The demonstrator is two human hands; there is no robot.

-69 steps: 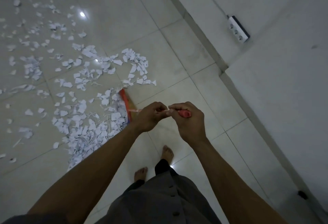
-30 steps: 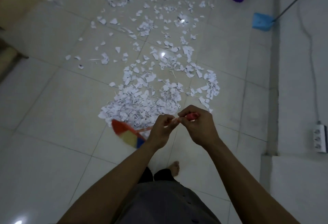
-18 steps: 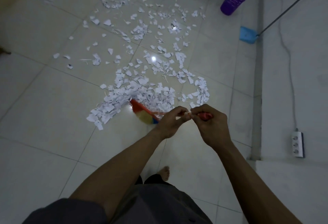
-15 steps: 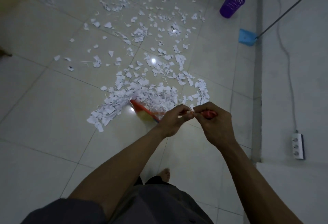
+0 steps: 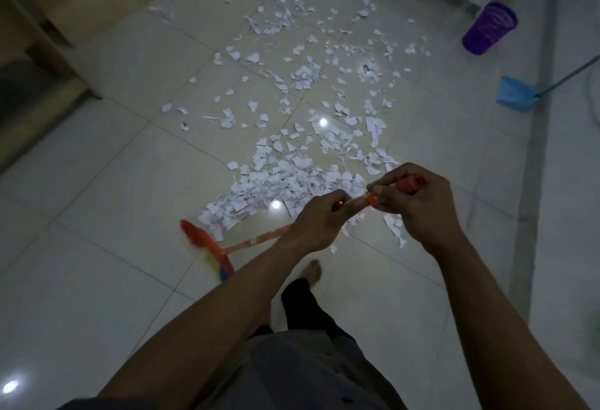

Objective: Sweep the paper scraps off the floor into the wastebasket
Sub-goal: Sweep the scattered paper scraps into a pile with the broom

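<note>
Right now both hands are on the broom (image 5: 256,241): my left hand (image 5: 319,221) is curled round the shaft lower down, and the fingers (image 5: 384,189) of my right hand (image 5: 418,205) are wrapped round the red top end, so both are holding the handle firmly. The bristle head (image 5: 207,249) is blurred, just beside the near left corner of the main heap of paper scraps (image 5: 279,182); I cannot tell whether it touches the floor (image 5: 97,182).

The wastebasket (image 5: 490,28) stands well apart from the heap, far across the tiles near the wall, with a blue dustpan (image 5: 514,93) between it and me on the right.

What worries me is scatter. These scraps look light and the tile is glossy, so a fast or lifted stroke would likely flick them sideways instead of pushing them along. The head is narrow against the width of the spread, so a single pass would probably leave trails on both sides. A few pieces lie below my right hand, easy to miss, and my bare foot (image 5: 313,271) is near enough to drag some back.
</note>
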